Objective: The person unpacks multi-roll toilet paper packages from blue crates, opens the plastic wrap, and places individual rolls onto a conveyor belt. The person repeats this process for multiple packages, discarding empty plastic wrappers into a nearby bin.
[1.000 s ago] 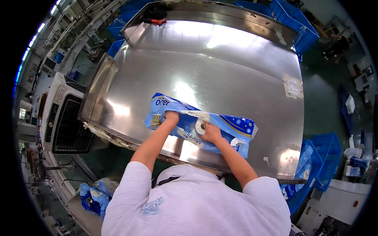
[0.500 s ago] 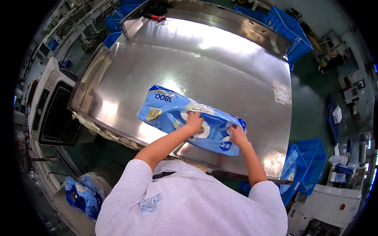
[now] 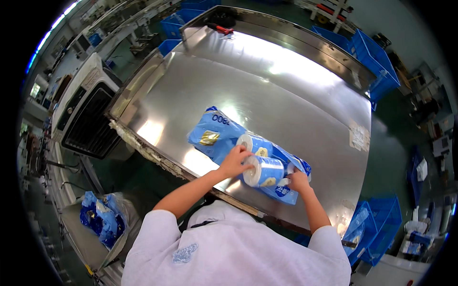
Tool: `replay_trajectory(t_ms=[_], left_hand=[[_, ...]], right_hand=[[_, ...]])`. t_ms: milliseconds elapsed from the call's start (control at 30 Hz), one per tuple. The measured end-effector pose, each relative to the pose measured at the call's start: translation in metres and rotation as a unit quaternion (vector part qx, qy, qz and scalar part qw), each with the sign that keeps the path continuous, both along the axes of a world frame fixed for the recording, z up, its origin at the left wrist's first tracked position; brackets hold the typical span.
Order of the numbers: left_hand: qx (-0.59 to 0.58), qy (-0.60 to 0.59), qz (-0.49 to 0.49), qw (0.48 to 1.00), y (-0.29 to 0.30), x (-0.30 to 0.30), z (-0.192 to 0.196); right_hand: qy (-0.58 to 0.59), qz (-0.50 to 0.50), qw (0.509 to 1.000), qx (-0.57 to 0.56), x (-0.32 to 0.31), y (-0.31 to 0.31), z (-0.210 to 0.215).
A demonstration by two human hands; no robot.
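A blue plastic bag (image 3: pixel 222 125) lies on the metal table, its side gaping toward me. Two wrapped rolls of paper show at the opening. The nearer paper roll (image 3: pixel 270 171) lies sideways across the bag's front, with a blue printed wrapper and a white end. My left hand (image 3: pixel 234 162) grips it at that white left end, fingers at the core. Just behind sits the second paper roll (image 3: pixel 259 145), partly covered by the bag film. At the bag's right end my right hand (image 3: pixel 298 180) is closed on the film; its fingertips are partly hidden.
Red-handled pliers (image 3: pixel 220 29) lie at the far left of the metal table (image 3: pixel 310 114), which has a raised back rim. Blue crates (image 3: pixel 374 59) stand beyond the far right corner, more at the near right. A cart with blue packaging (image 3: pixel 102 217) is at the lower left.
A roll has come out of the bag's opening toward me, in my left hand. The bag has crumpled and bent. My view has turned, so the table appears shifted right.
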State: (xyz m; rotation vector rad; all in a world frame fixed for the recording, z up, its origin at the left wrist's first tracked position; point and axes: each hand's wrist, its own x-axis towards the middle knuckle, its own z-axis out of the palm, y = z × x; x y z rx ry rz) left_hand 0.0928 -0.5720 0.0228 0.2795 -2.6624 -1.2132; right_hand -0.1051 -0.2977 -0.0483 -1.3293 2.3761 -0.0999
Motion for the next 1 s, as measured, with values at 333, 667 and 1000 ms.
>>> replay_trajectory(t_ms=[333,667,1000], left_hand=[[0.027,0.137,0.295,0.945,0.042,0.178,0.080],[-0.037,0.178,0.626,0.758,0.144,0.453,0.079],[-0.288,0.091,0.916,0.264,0.461,0.717,0.134]], right_hand=[[-0.493,-0.304,0.687,-0.440,0.038,-0.063,-0.013],[-0.760,-0.086,0.566,-0.308,0.254,-0.160,0.080],[-0.672,0.427,0.605,-0.014,0.694,-0.119,0.126]])
